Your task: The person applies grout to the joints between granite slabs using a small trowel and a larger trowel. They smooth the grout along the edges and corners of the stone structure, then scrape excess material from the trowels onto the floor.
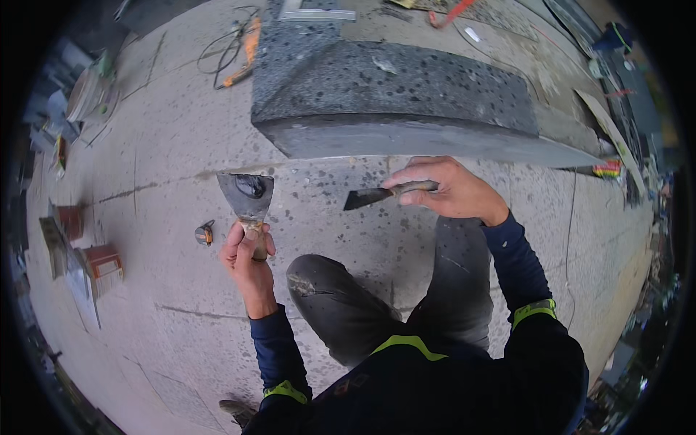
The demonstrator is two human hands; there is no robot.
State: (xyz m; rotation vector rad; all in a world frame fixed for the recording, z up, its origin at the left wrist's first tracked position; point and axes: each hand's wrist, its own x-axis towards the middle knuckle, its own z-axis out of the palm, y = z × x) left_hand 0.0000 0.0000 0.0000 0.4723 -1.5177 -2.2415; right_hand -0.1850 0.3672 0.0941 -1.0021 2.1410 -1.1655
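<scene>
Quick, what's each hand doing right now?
Left hand: closed around the handle of a wide scraper with a dark blob on its blade.
Right hand: closed on the handle of a narrower scraper.

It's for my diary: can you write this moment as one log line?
left hand: holds scraper with dark blob | right hand: holds second scraper | ahead: spotted grey slab

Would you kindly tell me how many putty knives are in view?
2: one putty knife, bearing dark paste, in the left hand; another putty knife in the right hand.
</scene>
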